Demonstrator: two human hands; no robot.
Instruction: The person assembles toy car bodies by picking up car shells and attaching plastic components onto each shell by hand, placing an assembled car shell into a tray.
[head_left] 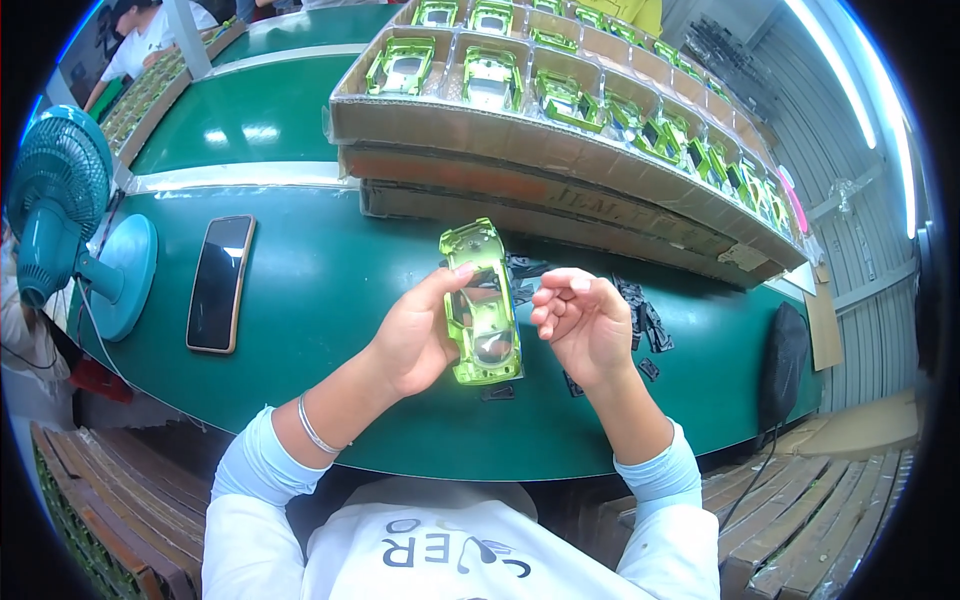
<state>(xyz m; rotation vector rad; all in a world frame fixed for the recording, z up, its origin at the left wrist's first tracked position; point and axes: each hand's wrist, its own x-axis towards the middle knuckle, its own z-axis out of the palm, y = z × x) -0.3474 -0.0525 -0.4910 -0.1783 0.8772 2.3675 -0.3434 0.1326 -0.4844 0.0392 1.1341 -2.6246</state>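
Note:
My left hand (421, 335) is closed around a bright green toy car body shell (486, 345), with the thumb across its upper part. The shell stands lengthwise above the green table, its window openings showing. Just right of it is my right hand (588, 325), palm turned up, fingers curled in toward the thumb; anything pinched there is too small or hidden to make out. Small black plastic parts (648, 322) lie loosely beside and behind my right hand. Another flat black part (497, 393) rests on the table below the shell.
Stacked cardboard trays (450, 130) with several green car shells in compartments span the far side. On the left are a phone (221, 285) and a teal fan (65, 190). A dark rounded object (783, 365) with a cable sits at the right edge. Another person (150, 35) is at far left.

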